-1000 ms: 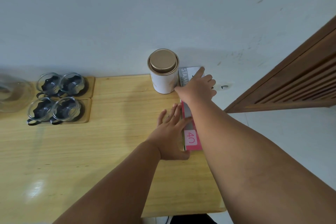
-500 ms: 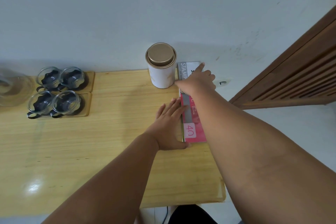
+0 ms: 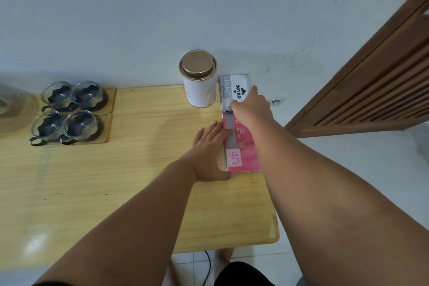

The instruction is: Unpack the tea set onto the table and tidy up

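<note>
A white tea tin (image 3: pixel 199 90) with a gold lid stands at the table's far edge against the wall. Right of it lies a grey stamp pad box (image 3: pixel 233 87), end to end with a pink box (image 3: pixel 246 153) marked 40, along the table's right side. My right hand (image 3: pixel 251 109) rests on top where the two boxes meet, index finger stretched out over the stamp pad box. My left hand (image 3: pixel 209 153) lies flat on the wooden table (image 3: pixel 139 169), its fingers against the pink box's left edge. Neither hand grips anything.
Several glass cups (image 3: pixel 87 95) with black holders sit on wooden coasters (image 3: pixel 111 97) at the far left, beside a glass teapot (image 3: pixel 14 109) cut off by the frame. A slatted wooden door (image 3: pixel 371 88) stands right. A black cable (image 3: pixel 207 262) runs on the tiled floor.
My right hand has drawn back a little along the stamp pad box toward me. My left hand stays flat against the pink box. The view has tilted slightly.
</note>
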